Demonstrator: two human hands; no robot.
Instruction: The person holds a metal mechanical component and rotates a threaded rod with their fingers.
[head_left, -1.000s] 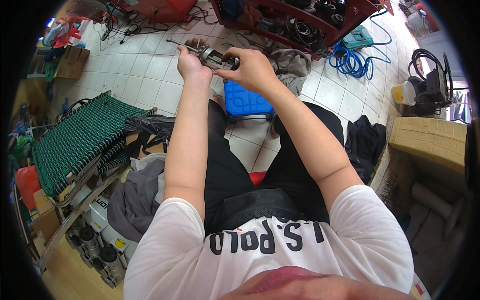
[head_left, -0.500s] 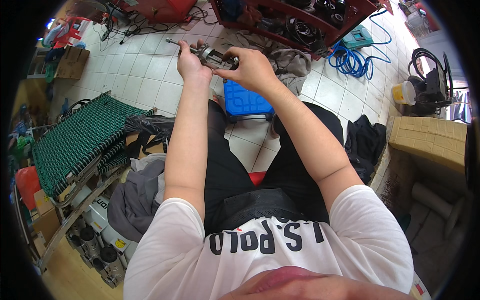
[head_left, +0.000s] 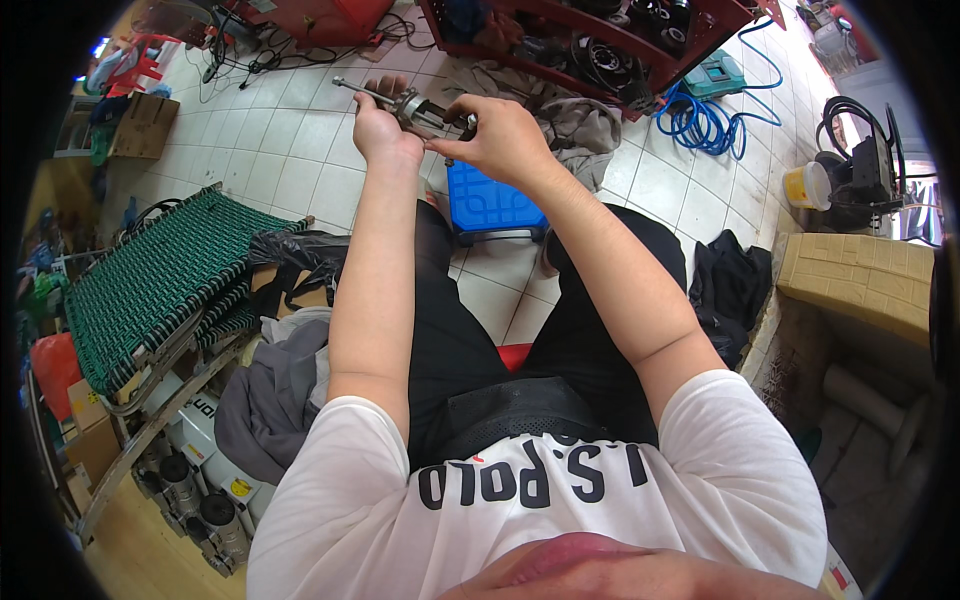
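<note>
Red rack (head_left: 735, 22), beyond the grip; blue-topped box (head_left: 495, 197), below it and nearer the body; right hand (head_left: 495, 137), fingertips at the dark end of the metal assembly (head_left: 409, 106), pinch not discernible. Left hand (head_left: 384, 128), curled around the metal assembly, which lies between both hands; thin rod (head_left: 347, 84), projecting leftward.

Can't fully see metal part (head_left: 411, 104), hid by R hand (head_left: 497, 138); can't ID blurry clutter (head_left: 44, 256), far L; can't see top of red rack (head_left: 722, 45), cropped.
</note>
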